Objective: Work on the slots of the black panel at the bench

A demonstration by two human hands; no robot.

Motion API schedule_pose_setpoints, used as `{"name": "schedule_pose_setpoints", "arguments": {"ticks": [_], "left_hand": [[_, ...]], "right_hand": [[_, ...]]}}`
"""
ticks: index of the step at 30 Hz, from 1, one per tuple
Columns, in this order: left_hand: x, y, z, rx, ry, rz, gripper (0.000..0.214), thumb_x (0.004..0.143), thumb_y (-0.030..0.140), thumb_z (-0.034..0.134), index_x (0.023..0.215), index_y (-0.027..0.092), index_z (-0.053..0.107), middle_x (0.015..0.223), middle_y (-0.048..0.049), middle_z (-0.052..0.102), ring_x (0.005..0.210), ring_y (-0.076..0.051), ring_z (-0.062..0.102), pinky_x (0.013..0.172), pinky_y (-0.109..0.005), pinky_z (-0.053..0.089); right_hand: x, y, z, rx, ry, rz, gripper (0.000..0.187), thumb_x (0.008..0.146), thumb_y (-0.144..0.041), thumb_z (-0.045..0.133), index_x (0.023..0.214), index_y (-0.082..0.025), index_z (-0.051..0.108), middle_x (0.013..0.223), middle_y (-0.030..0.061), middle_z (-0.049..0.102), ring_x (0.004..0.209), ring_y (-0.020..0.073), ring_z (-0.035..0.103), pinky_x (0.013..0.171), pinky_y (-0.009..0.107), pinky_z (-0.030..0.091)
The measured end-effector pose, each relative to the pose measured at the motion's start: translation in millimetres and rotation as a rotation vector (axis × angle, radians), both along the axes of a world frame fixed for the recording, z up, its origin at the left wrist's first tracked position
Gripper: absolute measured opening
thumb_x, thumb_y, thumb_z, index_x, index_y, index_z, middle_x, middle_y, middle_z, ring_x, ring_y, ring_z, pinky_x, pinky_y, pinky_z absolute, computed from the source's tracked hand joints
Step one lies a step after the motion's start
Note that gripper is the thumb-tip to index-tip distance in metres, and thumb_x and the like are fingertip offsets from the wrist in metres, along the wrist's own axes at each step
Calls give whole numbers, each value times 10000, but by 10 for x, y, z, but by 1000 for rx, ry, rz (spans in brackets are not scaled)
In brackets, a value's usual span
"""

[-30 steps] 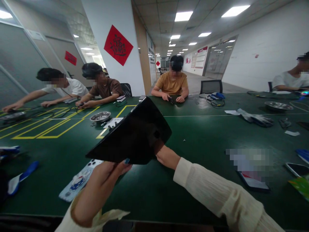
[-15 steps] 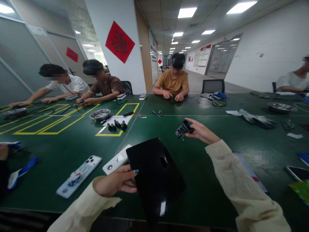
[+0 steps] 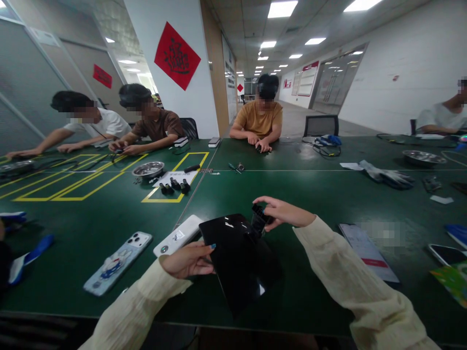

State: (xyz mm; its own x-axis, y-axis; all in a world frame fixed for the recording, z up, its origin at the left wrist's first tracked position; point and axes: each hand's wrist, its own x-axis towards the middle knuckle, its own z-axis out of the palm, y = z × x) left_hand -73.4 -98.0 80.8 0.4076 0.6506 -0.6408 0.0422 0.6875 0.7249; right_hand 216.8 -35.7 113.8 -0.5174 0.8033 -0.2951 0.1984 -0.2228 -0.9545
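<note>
A glossy black curved panel (image 3: 237, 267) is gripped at its left edge by my left hand (image 3: 189, 260), thumb on top and fingers beneath. My right hand (image 3: 286, 212) pinches a small black plastic part (image 3: 258, 218) with a ribbed, open end. That part meets the panel's upper right area in view; whether it is seated there I cannot tell. Left of the panel lies a long white device (image 3: 178, 236) with a round button. Farther left is a phone in a light blue case (image 3: 118, 265), face down.
Several black cylindrical parts (image 3: 175, 185) stand near a metal bowl (image 3: 148, 169) inside yellow tape lines. Another phone (image 3: 368, 253) lies right of my right forearm. Work gloves (image 3: 386, 176) and a second bowl (image 3: 423, 158) sit farther right. Co-workers (image 3: 257, 116) sit across the table.
My right hand has brought the black part left and down from over the table to the panel. The panel has tilted in my left hand.
</note>
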Motion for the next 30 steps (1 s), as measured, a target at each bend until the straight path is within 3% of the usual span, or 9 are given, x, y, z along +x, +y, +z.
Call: {"name": "schedule_pose_setpoints", "arguments": {"ticks": [5,10,16,22,26,30], "left_hand": [[3,39,-32,-11,-11,-5,326,649,336,703,859,111,595,743,-55,686,648,-134,658,584,-154,530],[14,47,-93,-23,-30,-5,333,637,339,714,854,121,587,716,-36,677,629,-124,653,569,-146,526],[67,18,-142,-10,-38,8,320,639,334,714,831,121,571,696,-30,667,610,-110,645,569,-146,521],[84,44,-255,-4,-67,9,314,653,314,705,846,120,552,717,-32,661,606,-103,637,565,-164,515],[71,54,-313,21,-75,-7,345,632,321,716,856,125,541,713,-35,659,594,-109,632,565,-185,512],[127,37,-265,75,-23,-4,339,629,373,701,805,135,536,664,-23,649,570,-106,619,563,-200,503]], "right_hand": [[-173,-159,-11,157,-43,95,390,778,-183,454,1160,-234,391,821,-11,523,635,99,600,633,333,567],[-256,-333,62,289,-99,190,356,798,-182,433,1149,-237,402,913,23,505,701,102,582,618,308,569],[-250,-234,16,172,-206,143,345,864,-229,309,1206,-230,262,759,18,556,565,124,628,538,272,548],[-225,-171,-26,17,-202,387,424,814,-218,439,1154,-235,188,792,13,558,538,126,626,503,256,527],[-247,-208,-49,204,-363,358,332,853,-296,377,1150,-235,240,774,21,558,467,100,579,387,179,452],[-245,-217,-56,351,-476,331,340,863,-435,343,1141,-242,306,744,18,566,376,81,507,297,151,351]]}}
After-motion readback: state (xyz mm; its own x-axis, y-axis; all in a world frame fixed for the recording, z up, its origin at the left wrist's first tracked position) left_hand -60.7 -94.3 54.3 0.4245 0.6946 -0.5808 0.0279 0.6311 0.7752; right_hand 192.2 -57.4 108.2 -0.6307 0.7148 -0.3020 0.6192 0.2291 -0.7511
